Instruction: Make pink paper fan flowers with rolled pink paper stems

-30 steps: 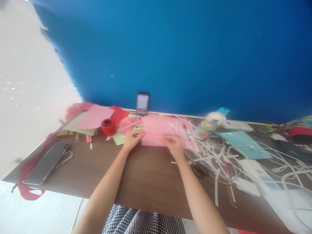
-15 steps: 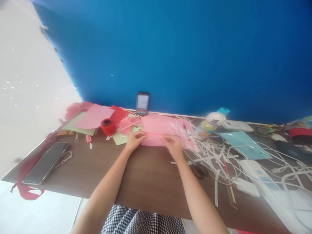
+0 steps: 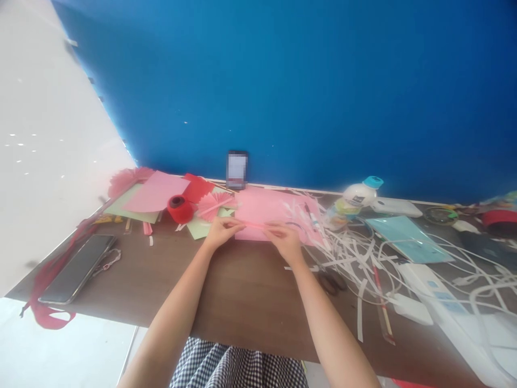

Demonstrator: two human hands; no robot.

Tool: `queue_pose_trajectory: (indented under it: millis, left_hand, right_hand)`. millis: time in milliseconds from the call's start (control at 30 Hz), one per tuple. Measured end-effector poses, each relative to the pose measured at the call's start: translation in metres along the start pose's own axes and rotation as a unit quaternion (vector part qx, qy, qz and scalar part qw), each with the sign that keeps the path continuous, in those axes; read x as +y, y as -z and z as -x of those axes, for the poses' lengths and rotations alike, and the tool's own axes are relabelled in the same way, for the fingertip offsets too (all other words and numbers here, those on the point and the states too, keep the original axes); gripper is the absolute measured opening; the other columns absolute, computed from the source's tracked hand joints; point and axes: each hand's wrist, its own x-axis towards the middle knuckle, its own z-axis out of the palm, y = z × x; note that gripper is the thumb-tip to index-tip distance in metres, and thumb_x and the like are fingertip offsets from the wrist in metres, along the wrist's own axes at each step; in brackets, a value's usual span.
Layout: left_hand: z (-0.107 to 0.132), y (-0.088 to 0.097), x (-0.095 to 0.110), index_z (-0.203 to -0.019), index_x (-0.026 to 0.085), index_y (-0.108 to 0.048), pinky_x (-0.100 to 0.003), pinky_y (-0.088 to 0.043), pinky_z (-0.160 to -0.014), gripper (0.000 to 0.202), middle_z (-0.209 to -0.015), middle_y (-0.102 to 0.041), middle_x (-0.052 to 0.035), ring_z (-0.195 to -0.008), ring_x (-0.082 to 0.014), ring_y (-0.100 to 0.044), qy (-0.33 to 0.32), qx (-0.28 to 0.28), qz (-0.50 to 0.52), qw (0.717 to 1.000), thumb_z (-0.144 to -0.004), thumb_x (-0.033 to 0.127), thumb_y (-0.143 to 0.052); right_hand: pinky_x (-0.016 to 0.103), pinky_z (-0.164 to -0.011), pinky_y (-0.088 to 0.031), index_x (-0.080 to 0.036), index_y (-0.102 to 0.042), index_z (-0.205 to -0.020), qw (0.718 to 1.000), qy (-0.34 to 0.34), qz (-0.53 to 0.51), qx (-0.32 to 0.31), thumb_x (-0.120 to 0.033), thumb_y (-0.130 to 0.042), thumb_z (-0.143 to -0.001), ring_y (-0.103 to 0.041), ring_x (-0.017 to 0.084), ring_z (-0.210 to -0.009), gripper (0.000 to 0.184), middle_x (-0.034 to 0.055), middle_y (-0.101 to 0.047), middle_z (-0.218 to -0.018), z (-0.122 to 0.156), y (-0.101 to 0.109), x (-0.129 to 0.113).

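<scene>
A narrow folded strip of pink paper (image 3: pixel 255 225) stretches between my two hands, low over a pink sheet (image 3: pixel 262 202). My left hand (image 3: pixel 222 230) pinches its left end, thumb against fingers. At the other end my right hand (image 3: pixel 285 240) is closed on it in the same way. White paper strips and a pen lie on the right part of the sheet. To the left sit a pleated pink paper fan (image 3: pixel 215 205) and a red spool of thread (image 3: pixel 180 208). Dark-handled scissors (image 3: pixel 332 281) rest beside my right forearm, partly hidden.
A phone (image 3: pixel 237 168) leans against the blue wall. Another phone (image 3: pixel 78 269) lies at the left edge by a red ribbon (image 3: pixel 50 318). On the right are a white bottle (image 3: pixel 357 195), tangled white strips and cables, a teal packet (image 3: pixel 407 238) and a power strip (image 3: pixel 436 293).
My hands keep their pinch on the pink paper strip. The right fingers have shifted very slightly to the left along it. Otherwise the view has only drifted a little.
</scene>
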Motion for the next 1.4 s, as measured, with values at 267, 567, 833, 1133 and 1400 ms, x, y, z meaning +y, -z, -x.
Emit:
queue_pose_trajectory:
  millis: [267,567,833,1133,1400]
  left_hand:
    - [0.000,-0.001,-0.001,-0.071,0.020,-0.070,-0.028,-0.049,-0.066,0.014,-0.076,-0.068,-0.0062,-0.072,-0.0203,-0.062,-0.013,-0.021,0.005,1.000,-0.061,0.029,-0.067]
    - [0.001,-0.008,0.003,-0.068,0.017,-0.070,-0.028,-0.049,-0.069,0.017,-0.076,-0.068,-0.0071,-0.076,-0.0205,-0.062,0.004,-0.046,0.003,0.999,-0.062,0.032,-0.066]
    - [0.001,-0.016,-0.005,-0.073,0.015,-0.070,-0.031,-0.049,-0.070,0.023,-0.078,-0.068,-0.0084,-0.075,-0.0205,-0.062,0.040,0.003,0.001,0.999,-0.061,0.034,-0.066]
    - [0.001,-0.015,0.000,-0.076,0.016,-0.070,-0.031,-0.049,-0.074,0.023,-0.084,-0.068,-0.0083,-0.081,-0.0217,-0.062,0.052,0.002,-0.005,0.999,-0.060,0.032,-0.068]
    - [-0.002,-0.013,-0.002,-0.075,0.014,-0.070,-0.031,-0.049,-0.070,0.028,-0.081,-0.068,-0.0093,-0.076,-0.0212,-0.063,0.066,0.006,0.012,0.998,-0.055,0.033,-0.071]
  right_hand:
    - [0.034,-0.073,-0.051,-0.020,-0.067,-0.066,1.000,0.003,0.000,-0.022,-0.038,-0.065,-0.064,-0.058,0.019,-0.084,0.018,0.0053,-0.062,-0.087,0.000,-0.001,-0.001]
    - [0.033,-0.071,-0.051,-0.019,-0.068,-0.065,1.000,0.007,0.003,-0.017,-0.036,-0.065,-0.064,-0.059,0.019,-0.081,0.017,0.0056,-0.063,-0.084,0.001,-0.003,0.001]
    - [0.034,-0.075,-0.050,-0.018,-0.068,-0.065,1.000,-0.015,-0.005,0.004,-0.037,-0.066,-0.063,-0.058,0.021,-0.090,0.019,0.0076,-0.063,-0.097,-0.002,-0.005,0.006]
    - [0.035,-0.071,-0.051,-0.015,-0.069,-0.072,0.997,-0.070,-0.012,-0.011,-0.038,-0.065,-0.064,-0.063,0.022,-0.074,0.024,0.0067,-0.068,-0.075,0.000,-0.003,-0.005]
    - [0.034,-0.071,-0.052,-0.018,-0.068,-0.066,1.000,-0.004,0.009,-0.010,-0.035,-0.066,-0.064,-0.061,0.020,-0.080,0.017,0.0062,-0.065,-0.082,-0.002,-0.002,-0.007]
